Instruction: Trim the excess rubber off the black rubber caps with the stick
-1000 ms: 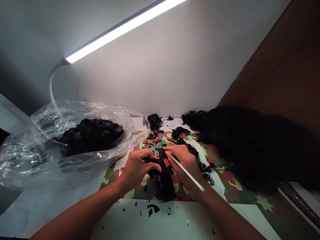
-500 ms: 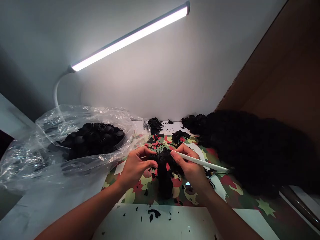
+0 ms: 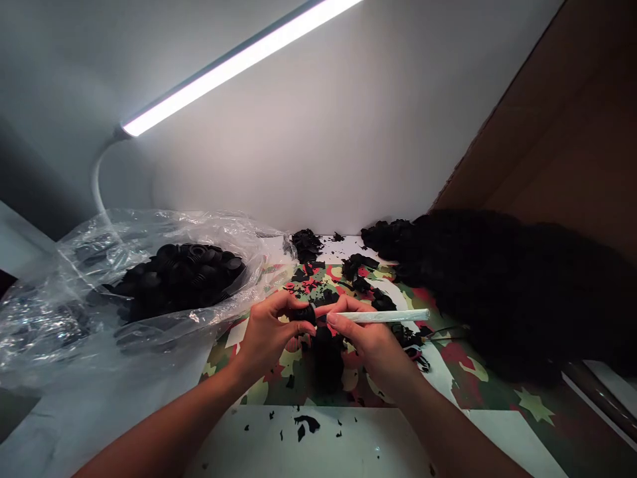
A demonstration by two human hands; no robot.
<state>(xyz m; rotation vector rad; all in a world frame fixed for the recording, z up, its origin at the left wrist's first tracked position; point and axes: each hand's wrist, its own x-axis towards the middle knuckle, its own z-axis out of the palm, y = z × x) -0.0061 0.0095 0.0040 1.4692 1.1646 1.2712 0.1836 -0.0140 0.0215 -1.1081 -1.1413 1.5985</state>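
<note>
Between the thumb and fingers of the left grip point(image 3: 266, 335), pinched almost together, sits a black ribbed part point(image 3: 304, 314), its round end facing the right grip point(image 3: 373, 338). That one is closed round a white stick point(image 3: 393, 316), its long axis nearly level, running crosswise, blunt end rightward. A plastic bag point(image 3: 166, 326) edges the room left of the grips; a dark heap point(image 3: 507, 285), the right; nearer lies a scrap-strewn white sheet point(image 3: 269, 451).

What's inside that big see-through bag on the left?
A heap of black round pieces, some with ridges, lies inside the clear plastic bag. The top ones cover those underneath, so I can't tell what's at the bottom.
</note>
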